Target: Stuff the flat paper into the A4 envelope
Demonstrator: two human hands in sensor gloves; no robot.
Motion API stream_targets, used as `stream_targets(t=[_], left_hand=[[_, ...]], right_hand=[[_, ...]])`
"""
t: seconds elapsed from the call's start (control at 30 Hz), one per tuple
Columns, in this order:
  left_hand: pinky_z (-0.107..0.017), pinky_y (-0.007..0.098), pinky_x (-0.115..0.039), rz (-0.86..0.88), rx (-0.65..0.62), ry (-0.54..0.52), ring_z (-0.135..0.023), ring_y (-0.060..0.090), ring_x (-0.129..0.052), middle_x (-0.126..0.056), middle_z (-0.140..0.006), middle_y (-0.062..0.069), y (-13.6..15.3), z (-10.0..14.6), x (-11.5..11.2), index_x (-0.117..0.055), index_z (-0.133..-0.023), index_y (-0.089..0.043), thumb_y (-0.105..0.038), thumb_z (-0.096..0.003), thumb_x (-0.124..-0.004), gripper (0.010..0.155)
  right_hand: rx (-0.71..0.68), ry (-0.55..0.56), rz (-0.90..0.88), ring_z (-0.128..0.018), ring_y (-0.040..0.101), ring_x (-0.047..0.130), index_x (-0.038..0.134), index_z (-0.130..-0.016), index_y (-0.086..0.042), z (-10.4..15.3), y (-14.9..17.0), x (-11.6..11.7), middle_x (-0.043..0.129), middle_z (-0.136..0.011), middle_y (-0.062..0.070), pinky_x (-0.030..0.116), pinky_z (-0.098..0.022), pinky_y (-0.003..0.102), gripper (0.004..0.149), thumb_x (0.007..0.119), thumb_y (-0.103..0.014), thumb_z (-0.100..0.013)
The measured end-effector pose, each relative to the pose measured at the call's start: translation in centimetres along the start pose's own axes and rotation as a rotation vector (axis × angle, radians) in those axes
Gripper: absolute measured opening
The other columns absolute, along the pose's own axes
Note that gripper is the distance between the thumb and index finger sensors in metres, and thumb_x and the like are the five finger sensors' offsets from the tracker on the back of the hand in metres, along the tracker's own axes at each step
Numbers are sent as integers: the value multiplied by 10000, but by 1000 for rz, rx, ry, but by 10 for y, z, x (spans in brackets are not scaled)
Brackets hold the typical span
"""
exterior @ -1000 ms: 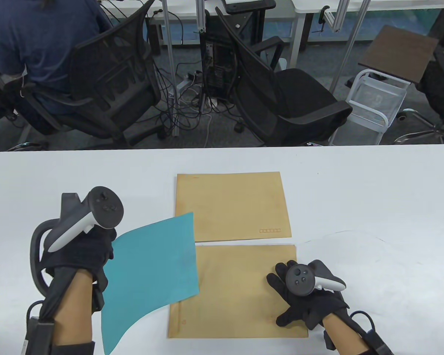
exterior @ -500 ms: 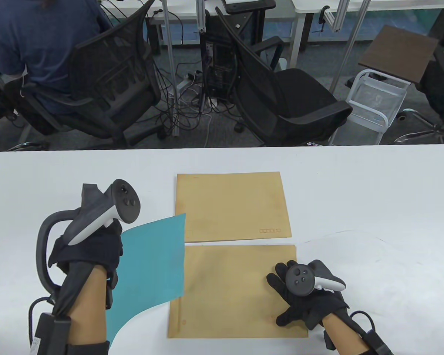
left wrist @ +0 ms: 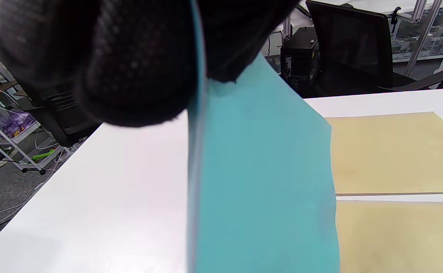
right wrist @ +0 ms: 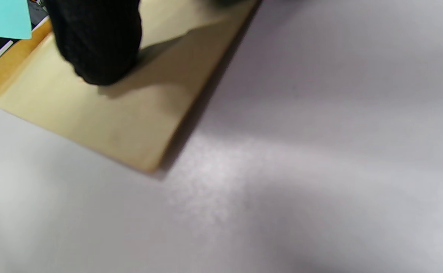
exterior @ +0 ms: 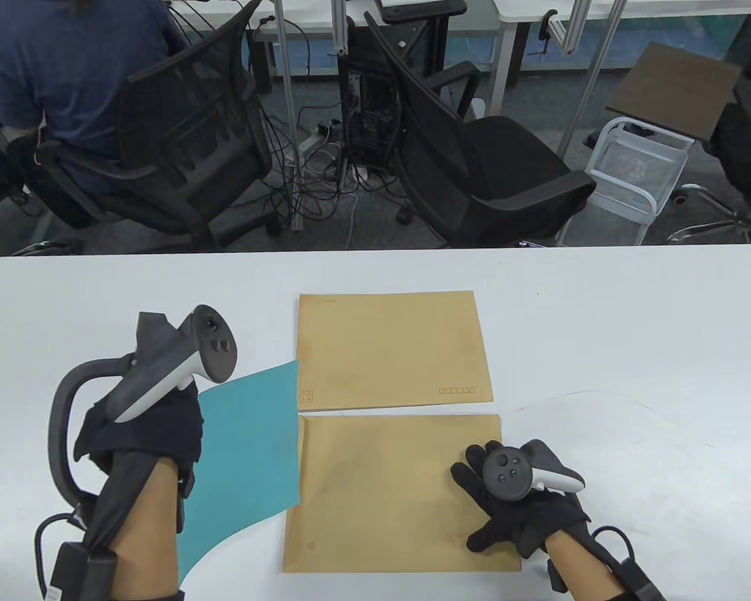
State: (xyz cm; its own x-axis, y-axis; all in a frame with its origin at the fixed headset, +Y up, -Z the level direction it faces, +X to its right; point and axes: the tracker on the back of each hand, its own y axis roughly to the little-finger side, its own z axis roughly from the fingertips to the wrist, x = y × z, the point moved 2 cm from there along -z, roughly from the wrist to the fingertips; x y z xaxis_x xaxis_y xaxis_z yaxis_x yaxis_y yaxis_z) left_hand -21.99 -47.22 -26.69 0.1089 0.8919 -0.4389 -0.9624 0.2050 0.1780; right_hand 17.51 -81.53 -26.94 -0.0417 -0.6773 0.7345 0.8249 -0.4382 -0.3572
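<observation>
A teal sheet of paper (exterior: 244, 457) hangs curved from my left hand (exterior: 153, 432), which pinches its left edge above the table; the pinch shows close up in the left wrist view (left wrist: 259, 170). Its right edge sits at the left end of the near brown envelope (exterior: 400, 494). My right hand (exterior: 507, 501) rests flat with spread fingers on that envelope's right end; one fingertip (right wrist: 96, 49) presses on it in the right wrist view. A second brown envelope (exterior: 391, 350) lies just behind the first.
The white table (exterior: 632, 350) extends right and left of the envelopes. A thin white edge (exterior: 413, 412) shows between the two envelopes. Office chairs (exterior: 475, 163) and a seated person (exterior: 56, 75) are beyond the far edge.
My left hand has drawn the teal sheet to the left, off the near envelope, so its right edge now lines up with the envelope's left end. The right hand has not moved.
</observation>
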Motion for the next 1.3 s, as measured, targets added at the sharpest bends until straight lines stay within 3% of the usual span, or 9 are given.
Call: stream_targets(t=[0.53,1.3], left_hand=[[-338,454,-905,22,-26,1,-309,251,-1056,-1003,-678,263,8,14,-7,-896,-886,-65,-163,-449,-859,449],[-331,450,-925,180,27,114,-268,218,-1067,-1056,-646,205,42,-6,-26,-948,-852,-113,-183,-417,-869,447]], right_hand=[[-1,0,-5,-885,442,-275,-7,-1092,-190,0,0,0,-209,-1044,127,-134,-524,739,1035,797,-480,-509],[-2,-1,-6,-881,444,-279,-11,-1092,-188,0,0,1,-212,-1041,129,-136,-520,739,1035,794,-480,-512]])
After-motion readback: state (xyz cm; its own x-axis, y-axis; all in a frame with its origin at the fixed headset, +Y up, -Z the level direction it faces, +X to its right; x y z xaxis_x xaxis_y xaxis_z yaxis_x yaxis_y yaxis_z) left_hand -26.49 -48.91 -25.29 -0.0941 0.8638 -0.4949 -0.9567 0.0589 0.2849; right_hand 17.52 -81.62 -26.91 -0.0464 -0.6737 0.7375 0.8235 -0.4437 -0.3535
